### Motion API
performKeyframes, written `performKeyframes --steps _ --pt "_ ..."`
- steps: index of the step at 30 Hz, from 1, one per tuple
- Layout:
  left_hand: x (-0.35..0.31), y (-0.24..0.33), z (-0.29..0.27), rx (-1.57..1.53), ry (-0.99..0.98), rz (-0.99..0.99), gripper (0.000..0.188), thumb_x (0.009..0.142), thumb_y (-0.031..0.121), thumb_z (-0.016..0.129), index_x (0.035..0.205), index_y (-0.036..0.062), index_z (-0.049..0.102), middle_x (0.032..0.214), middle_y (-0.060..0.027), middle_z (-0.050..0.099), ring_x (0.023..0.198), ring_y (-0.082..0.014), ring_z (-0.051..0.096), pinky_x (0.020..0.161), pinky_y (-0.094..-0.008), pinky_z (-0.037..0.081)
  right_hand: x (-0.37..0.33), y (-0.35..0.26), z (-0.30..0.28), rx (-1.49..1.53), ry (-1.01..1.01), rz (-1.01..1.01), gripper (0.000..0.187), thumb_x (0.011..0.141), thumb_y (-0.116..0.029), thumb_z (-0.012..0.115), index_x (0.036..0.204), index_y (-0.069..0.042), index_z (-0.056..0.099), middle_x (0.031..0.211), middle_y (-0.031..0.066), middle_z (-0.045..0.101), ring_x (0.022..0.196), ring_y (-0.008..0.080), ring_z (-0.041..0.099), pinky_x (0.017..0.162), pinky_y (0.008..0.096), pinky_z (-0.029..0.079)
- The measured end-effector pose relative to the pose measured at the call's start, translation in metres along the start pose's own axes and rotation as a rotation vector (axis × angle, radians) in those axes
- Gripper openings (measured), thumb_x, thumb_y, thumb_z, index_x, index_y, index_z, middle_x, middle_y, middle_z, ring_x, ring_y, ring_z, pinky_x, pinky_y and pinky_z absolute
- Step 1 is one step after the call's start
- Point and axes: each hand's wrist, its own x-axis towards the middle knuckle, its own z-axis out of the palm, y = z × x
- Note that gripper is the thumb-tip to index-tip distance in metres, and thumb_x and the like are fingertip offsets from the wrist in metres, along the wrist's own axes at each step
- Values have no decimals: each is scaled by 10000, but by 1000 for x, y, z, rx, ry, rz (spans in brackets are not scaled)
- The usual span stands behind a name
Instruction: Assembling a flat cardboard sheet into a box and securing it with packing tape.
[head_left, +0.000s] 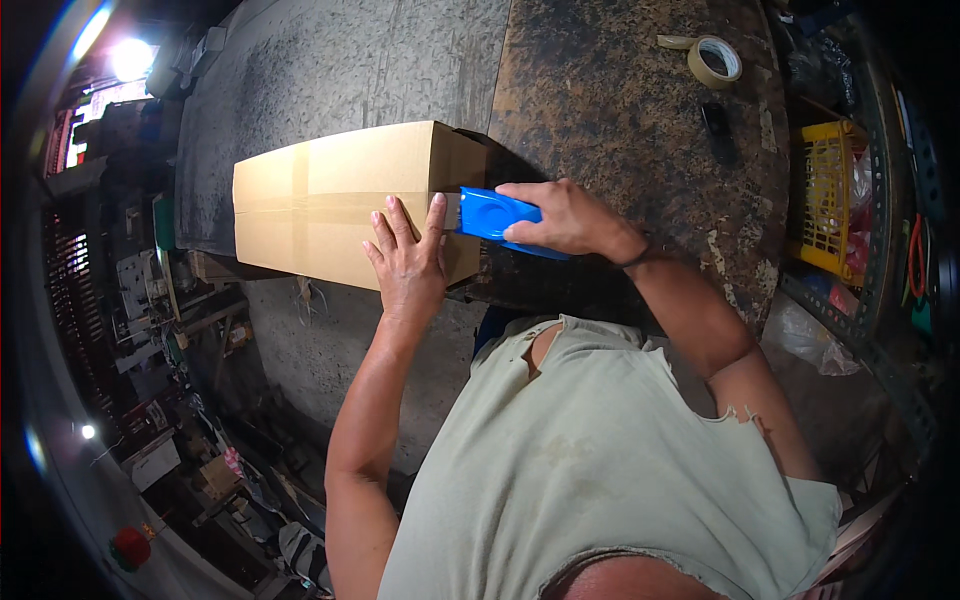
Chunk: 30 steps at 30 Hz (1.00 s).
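A closed brown cardboard box point(320, 240) lies near the front edge of the worktable, left of my body. A strip of tape point(340, 206) runs lengthwise along its top seam, and another band crosses it near the middle. My left hand point(412, 260) rests on the box top with fingers spread, the fingertips over the strip near the right end. My right hand point(575, 218) grips a blue tape dispenser point(490, 212) at that right end. A short clear-looking piece of tape seems to span between dispenser and box edge.
The worktable point(620, 90) has a worn, stained top, greyer on the left. At its far right lie a tape roll point(714, 62) and a small black object point(716, 125). A yellow plastic basket point(825, 195) sits on a metal rack to the right. Clutter fills the left side.
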Motion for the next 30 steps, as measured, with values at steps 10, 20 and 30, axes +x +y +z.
performKeyframes --steps 10,20,30 --pt "9 9 3 217 -107 16 633 910 343 568 1478 321 289 1464 -379 175 1296 -583 293 895 -680 407 -16 5 24 -719 -154 79 334 745 -279 672 1024 -94 676 820 225 678 790 394 672 691 476 540" --pt "22 -40 1 -455 -22 -57 566 941 383 515 1443 153 392 1454 -194 374 1334 -370 365 1047 -484 320 -86 99 -27 -674 592 129 735 817 -157 698 1450 -93 329 1154 208 618 955 404 621 768 463 506" --pt "30 -54 25 -285 -25 -57 544 1004 431 236 1509 229 245 1581 -103 153 1448 -380 98 1133 -571 36 -50 55 21 -563 1059 -114 724 769 -213 737 1358 14 381 1279 271 422 1150 447 428 948 522 361"
